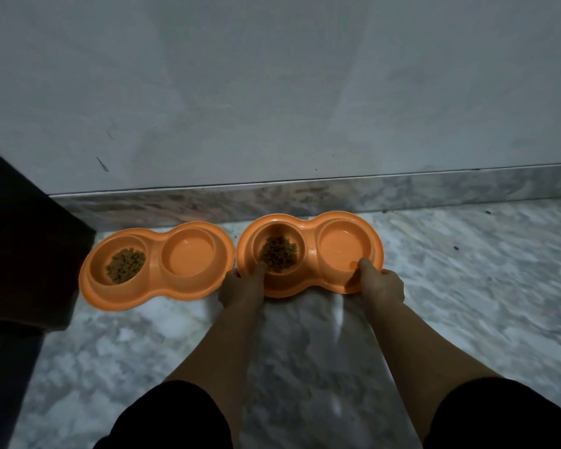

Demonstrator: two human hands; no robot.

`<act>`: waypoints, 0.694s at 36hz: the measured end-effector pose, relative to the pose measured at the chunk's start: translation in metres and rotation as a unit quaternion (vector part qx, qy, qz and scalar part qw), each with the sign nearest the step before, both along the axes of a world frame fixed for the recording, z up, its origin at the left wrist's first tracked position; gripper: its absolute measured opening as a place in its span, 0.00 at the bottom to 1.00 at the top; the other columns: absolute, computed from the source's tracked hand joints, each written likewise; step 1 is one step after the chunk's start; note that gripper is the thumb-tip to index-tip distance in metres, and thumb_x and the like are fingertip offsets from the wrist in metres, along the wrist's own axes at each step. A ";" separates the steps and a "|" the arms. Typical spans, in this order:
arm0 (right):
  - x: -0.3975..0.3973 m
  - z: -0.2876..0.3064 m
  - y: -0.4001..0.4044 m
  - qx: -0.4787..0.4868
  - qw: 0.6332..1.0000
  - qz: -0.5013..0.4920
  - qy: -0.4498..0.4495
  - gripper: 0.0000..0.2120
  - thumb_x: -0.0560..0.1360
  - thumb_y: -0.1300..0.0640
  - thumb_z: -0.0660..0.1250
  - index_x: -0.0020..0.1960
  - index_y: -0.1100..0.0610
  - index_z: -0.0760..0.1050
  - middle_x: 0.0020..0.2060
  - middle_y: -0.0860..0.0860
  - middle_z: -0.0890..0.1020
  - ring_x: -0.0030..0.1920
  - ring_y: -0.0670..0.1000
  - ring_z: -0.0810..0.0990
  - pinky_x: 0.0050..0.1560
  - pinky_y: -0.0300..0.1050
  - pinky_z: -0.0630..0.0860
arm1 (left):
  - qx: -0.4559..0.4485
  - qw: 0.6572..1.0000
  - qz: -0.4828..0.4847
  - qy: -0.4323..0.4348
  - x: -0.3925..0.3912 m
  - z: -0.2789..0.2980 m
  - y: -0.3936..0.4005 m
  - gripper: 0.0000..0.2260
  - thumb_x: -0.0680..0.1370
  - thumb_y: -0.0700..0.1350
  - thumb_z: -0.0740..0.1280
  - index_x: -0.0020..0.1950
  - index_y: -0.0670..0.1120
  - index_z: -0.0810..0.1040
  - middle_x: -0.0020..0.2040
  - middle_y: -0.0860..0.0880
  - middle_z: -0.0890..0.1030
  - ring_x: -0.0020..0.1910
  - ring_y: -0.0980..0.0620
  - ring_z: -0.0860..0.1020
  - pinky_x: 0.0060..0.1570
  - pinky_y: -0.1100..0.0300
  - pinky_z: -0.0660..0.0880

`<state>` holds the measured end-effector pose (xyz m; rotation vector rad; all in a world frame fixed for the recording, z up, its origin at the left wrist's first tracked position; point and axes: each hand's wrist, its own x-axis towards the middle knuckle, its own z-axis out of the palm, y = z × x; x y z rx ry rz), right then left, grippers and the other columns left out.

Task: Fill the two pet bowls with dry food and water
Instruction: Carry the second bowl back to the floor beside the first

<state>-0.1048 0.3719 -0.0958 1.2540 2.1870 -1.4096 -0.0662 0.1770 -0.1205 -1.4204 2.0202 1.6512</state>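
Observation:
Two orange double pet bowls stand on the marble floor by the wall. The left double bowl [157,236] holds brown dry food [125,265] in its left well; its right well [188,252] looks to hold clear water. The right double bowl [308,222] has dry food [279,251] in its left well and what looks like water in its right well [345,244]. My left hand [243,288] grips that bowl's near left rim, thumb over the edge. My right hand [381,285] grips its near right rim.
A grey wall with a marble skirting [305,194] runs right behind the bowls. A dark piece of furniture [23,254] stands at the left, close to the left bowl. A few dark crumbs [456,247] lie on the floor at the right. My knees in black shorts are at the bottom.

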 end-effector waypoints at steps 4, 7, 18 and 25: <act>-0.002 -0.005 0.002 0.007 1.000 0.013 -0.010 0.26 0.74 0.44 0.64 0.63 0.61 0.72 0.56 0.60 0.79 0.57 0.61 0.77 0.58 0.54 0.74 | -0.007 1.000 0.000 -0.010 -0.001 -0.006 0.001 0.29 0.72 0.59 0.70 0.67 0.42 0.75 0.64 0.42 0.78 0.64 0.40 0.74 0.65 0.47 0.71; -0.005 -0.008 0.003 0.011 1.000 0.024 -0.014 0.24 0.74 0.44 0.64 0.60 0.61 0.74 0.54 0.59 0.79 0.56 0.61 0.77 0.58 0.54 0.74 | -0.012 1.000 0.004 -0.011 -0.003 -0.009 0.002 0.30 0.72 0.59 0.70 0.67 0.42 0.74 0.64 0.42 0.78 0.64 0.41 0.74 0.65 0.46 0.71; -0.012 -0.014 0.001 0.007 0.999 0.048 -0.018 0.22 0.74 0.44 0.64 0.58 0.62 0.75 0.54 0.60 0.80 0.55 0.61 0.78 0.60 0.55 0.74 | -0.045 0.999 -0.016 -0.024 -0.007 -0.010 0.002 0.30 0.72 0.61 0.68 0.67 0.43 0.75 0.65 0.42 0.77 0.65 0.40 0.74 0.67 0.47 0.69; -0.012 -0.016 0.003 0.023 0.995 0.094 -0.012 0.25 0.75 0.42 0.63 0.54 0.64 0.77 0.53 0.62 0.81 0.55 0.62 0.78 0.60 0.56 0.74 | -0.068 0.995 -0.060 -0.031 -0.006 -0.007 -0.001 0.29 0.73 0.65 0.66 0.62 0.44 0.79 0.60 0.42 0.80 0.61 0.40 0.76 0.65 0.47 0.70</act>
